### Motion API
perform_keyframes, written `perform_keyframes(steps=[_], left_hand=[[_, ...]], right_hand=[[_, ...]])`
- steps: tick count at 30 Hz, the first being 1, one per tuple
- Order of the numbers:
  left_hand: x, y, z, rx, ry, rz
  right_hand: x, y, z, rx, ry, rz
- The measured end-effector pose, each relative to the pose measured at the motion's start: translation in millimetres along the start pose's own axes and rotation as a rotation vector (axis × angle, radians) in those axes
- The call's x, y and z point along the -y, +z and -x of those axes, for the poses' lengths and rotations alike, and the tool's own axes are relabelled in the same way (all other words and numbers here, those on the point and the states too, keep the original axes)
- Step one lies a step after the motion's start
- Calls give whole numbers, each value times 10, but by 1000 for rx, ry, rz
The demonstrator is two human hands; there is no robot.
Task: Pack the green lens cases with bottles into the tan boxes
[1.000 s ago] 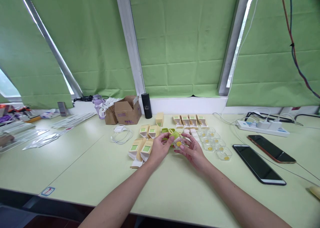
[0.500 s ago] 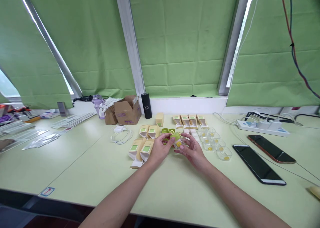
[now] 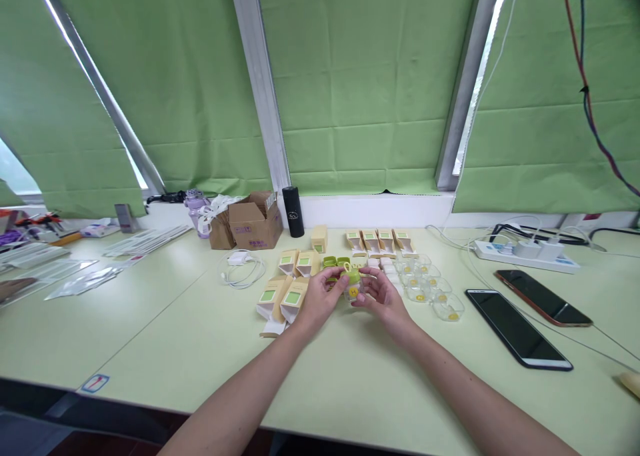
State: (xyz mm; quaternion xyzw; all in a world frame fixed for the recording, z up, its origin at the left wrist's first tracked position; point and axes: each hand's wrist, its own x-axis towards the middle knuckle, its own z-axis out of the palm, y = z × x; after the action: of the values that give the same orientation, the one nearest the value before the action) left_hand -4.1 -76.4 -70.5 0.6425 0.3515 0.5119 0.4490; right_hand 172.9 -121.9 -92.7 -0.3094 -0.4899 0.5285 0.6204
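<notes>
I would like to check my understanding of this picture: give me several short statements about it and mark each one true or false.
1. The left hand and right hand both hold one small clear plastic container with a green lid. True.
2. The black cylindrical bottle stands left of the open brown cardboard box. False: it stands right of the box.
3. White charger plugs sit on the long white power strip. True.
4. The open clear plastic cups with yellow marks lie beyond the left hand, on the left. False: they lie to the right of the held container.
5. Two dark-screened phones lie at the right. True.
</notes>
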Motion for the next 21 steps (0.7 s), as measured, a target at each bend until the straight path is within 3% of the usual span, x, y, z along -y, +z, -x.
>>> perform_keyframes(steps=[21], left_hand=[[-6, 14, 8, 31, 37, -2]], right_hand=[[54, 62, 21, 13, -35, 7]])
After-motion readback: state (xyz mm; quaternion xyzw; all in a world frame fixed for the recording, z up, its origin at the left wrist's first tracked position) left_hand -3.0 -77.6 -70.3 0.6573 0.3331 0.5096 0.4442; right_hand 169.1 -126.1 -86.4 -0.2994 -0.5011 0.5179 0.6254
